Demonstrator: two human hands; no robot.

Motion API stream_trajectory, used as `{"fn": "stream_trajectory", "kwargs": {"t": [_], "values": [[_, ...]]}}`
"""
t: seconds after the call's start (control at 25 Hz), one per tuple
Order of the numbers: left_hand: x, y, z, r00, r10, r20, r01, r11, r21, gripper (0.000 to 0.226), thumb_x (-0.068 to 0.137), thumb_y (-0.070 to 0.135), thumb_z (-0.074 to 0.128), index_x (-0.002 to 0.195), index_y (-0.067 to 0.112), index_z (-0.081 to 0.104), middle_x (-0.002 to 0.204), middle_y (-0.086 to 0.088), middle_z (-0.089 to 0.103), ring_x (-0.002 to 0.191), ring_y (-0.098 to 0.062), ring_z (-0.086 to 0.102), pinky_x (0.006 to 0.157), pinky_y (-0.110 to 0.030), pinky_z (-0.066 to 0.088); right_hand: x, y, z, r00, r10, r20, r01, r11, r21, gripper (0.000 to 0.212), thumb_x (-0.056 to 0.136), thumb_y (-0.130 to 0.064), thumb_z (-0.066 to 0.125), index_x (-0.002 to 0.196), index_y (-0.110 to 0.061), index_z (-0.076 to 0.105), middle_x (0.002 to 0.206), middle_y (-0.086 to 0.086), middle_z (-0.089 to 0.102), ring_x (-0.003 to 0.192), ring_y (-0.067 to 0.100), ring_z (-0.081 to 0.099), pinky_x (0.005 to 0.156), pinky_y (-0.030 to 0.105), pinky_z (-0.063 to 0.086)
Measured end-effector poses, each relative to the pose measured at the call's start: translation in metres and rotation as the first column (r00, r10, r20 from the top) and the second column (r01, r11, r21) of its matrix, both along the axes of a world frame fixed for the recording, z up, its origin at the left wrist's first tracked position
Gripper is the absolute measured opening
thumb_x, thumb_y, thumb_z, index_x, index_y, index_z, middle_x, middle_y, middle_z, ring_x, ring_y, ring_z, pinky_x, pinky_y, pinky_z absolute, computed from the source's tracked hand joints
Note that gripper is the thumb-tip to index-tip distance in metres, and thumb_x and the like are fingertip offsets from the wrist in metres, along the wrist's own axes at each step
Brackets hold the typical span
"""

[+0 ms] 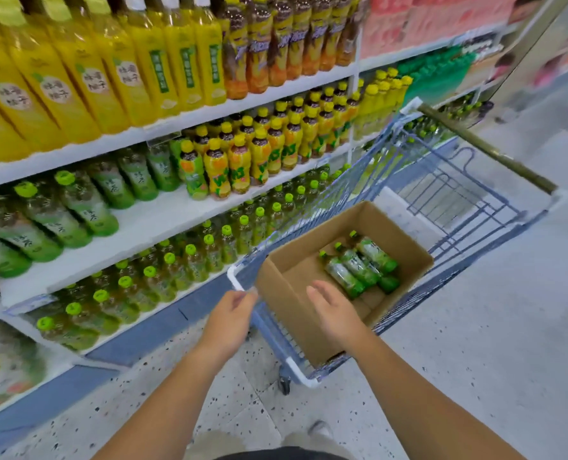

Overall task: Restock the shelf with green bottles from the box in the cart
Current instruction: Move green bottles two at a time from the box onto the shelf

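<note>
— Where is the box found?
— An open brown cardboard box (287, 307) is set in the near end of the blue wire cart (359, 180), against its left side.
— What is held in it?
— A few green bottles (359, 267) are laid on their sides in its far right corner, green caps pointed far-left. The rest of its floor is bare.
— And the shelf?
— The white shelf (143, 227) is seen left of the cart. Matching green-capped bottles are ranked at the left of its middle board, with bare board beside them.
</note>
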State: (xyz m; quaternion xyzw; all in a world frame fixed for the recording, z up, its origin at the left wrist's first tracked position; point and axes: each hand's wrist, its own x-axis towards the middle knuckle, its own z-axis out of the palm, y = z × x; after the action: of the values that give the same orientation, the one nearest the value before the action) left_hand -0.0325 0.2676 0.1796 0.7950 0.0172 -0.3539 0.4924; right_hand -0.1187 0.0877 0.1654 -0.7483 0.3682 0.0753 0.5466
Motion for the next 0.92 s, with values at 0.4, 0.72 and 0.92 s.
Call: {"fn": "stream_trajectory", "kwargs": {"t": [0.4, 0.72, 0.92], "values": [[-0.052, -0.135, -0.03, 0.99, -0.003, -0.141, 0.003, 1.0, 0.0, 0.033, 0.1, 0.051, 0.045, 0.123, 0.029, 0.051, 0.122, 0.007, 0.052, 0.109, -0.014, 0.05, 0.097, -0.036, 0.041, -0.042, -0.15, -0.004, 0.992, 0.028, -0.12, -0.035, 0.998, -0.057, 0.051, 0.104, -0.046, 0.04, 0.149, -0.02, 0.041, 0.143, -0.003, 0.049, 0.119, 0.009, 0.046, 0.1, 0.027, 0.035], [-0.012, -0.201, -0.095, 0.945, -0.176, -0.274, 0.189, 0.982, 0.023, 0.038, 0.101, 0.048, 0.043, 0.129, 0.025, 0.055, 0.127, 0.006, 0.057, 0.109, -0.013, 0.053, 0.092, -0.031, 0.042, -0.013, -0.204, -0.055, 0.966, -0.075, -0.247, 0.048, 0.993, -0.112, 0.045, 0.105, -0.044, 0.039, 0.142, -0.021, 0.048, 0.132, -0.006, 0.054, 0.118, 0.01, 0.048, 0.097, 0.027, 0.034], [0.025, -0.219, -0.147, 0.896, -0.347, -0.277, 0.376, 0.925, 0.057, 0.043, 0.1, 0.05, 0.039, 0.135, 0.028, 0.05, 0.131, 0.01, 0.057, 0.116, -0.011, 0.053, 0.099, -0.032, 0.042, 0.027, -0.228, -0.106, 0.949, -0.09, -0.303, 0.04, 0.985, -0.168, 0.047, 0.104, -0.044, 0.041, 0.144, -0.021, 0.047, 0.137, -0.004, 0.054, 0.119, 0.01, 0.047, 0.096, 0.025, 0.032]]}}
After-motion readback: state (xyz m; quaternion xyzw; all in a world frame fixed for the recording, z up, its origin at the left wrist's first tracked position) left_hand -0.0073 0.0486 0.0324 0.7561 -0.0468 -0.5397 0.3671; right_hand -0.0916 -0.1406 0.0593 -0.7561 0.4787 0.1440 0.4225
